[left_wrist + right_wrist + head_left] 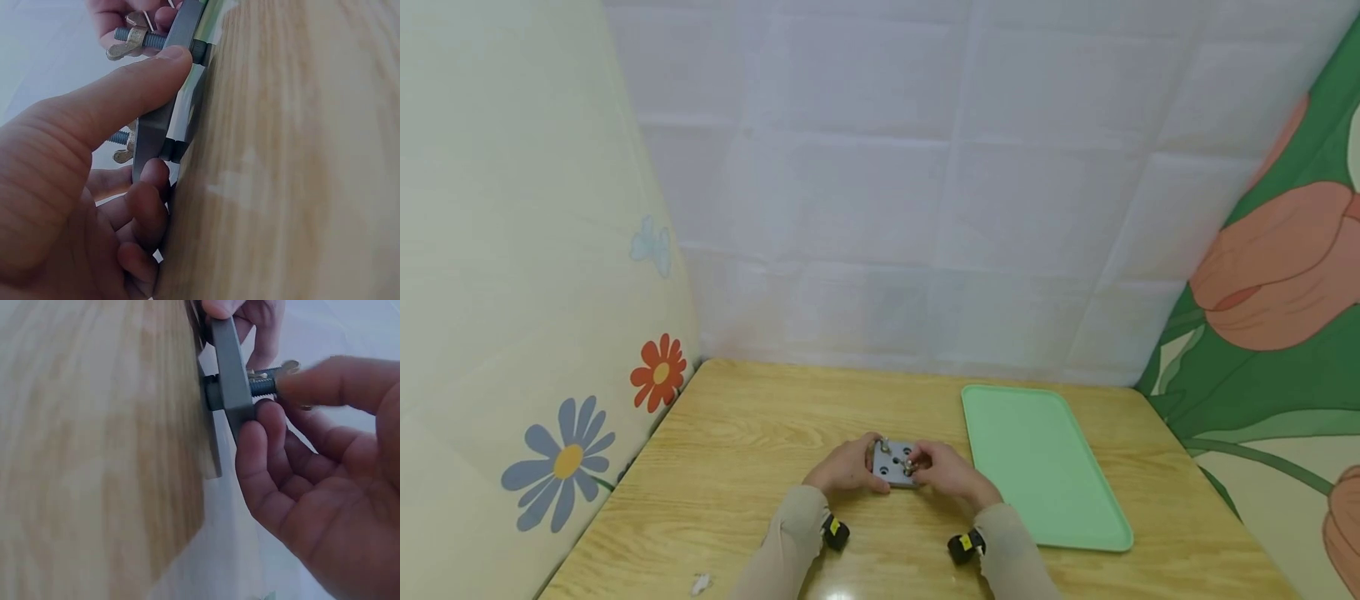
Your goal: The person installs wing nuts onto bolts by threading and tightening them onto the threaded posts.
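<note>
A grey metal plate [891, 475] with several holes is held just above the table, between both hands. Two dark threaded bolts pass through it, their heads on the table side. Brass-coloured wing nuts sit on them, one wing nut [885, 447] at the plate's far left and another wing nut [909, 467] at its right. My left hand [850, 467] grips the plate's left edge, thumb [144, 81] on the upper face and fingers beneath. The right hand [951, 473] pinches the right wing nut on its bolt [262, 386], its other fingers curled by the plate's edge.
A light green tray [1045, 467] lies on the wood-grain table [760, 417], right of the hands. Near the front left is a small whitish patch [701, 583]. A white cloth [880, 208] hangs behind the table, with flower-patterned cloths at either side.
</note>
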### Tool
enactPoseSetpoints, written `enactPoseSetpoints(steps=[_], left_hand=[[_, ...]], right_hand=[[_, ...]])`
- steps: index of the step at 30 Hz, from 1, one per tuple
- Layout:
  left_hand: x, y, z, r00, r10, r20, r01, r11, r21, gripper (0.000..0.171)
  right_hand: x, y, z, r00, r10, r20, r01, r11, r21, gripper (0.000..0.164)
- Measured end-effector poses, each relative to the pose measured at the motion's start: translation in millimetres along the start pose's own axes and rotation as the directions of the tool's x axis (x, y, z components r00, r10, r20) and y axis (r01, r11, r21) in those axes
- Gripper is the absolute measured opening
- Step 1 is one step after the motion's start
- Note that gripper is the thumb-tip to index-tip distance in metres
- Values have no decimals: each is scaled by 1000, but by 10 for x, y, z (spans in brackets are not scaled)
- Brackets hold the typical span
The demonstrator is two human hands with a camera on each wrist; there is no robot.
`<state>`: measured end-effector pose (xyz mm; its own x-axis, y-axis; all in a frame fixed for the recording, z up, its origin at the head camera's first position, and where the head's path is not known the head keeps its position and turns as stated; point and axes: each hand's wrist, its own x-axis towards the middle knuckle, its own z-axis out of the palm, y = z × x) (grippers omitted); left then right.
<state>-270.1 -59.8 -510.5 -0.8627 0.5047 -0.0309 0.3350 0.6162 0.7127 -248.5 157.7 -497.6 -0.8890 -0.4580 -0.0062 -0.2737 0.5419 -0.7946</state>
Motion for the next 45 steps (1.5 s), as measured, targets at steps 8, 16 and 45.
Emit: enactPoseSetpoints(steps=[8,16,45], left_hand=[[-6,-6,5,1000,3,-2,-3,1000,-4,81],[-7,-12,19,1000,-4,3,4,1000,-20,80],[9,-3,11,1000,-8,-4,8,1000,-4,84]], right_hand=[[-11,13,-10,1000,-4,3,4,996,86,9],[-11,-6,-17,999,-29,22,28,998,51,26],[8,14,-25,1000,9,7,-10,992,128,10]])
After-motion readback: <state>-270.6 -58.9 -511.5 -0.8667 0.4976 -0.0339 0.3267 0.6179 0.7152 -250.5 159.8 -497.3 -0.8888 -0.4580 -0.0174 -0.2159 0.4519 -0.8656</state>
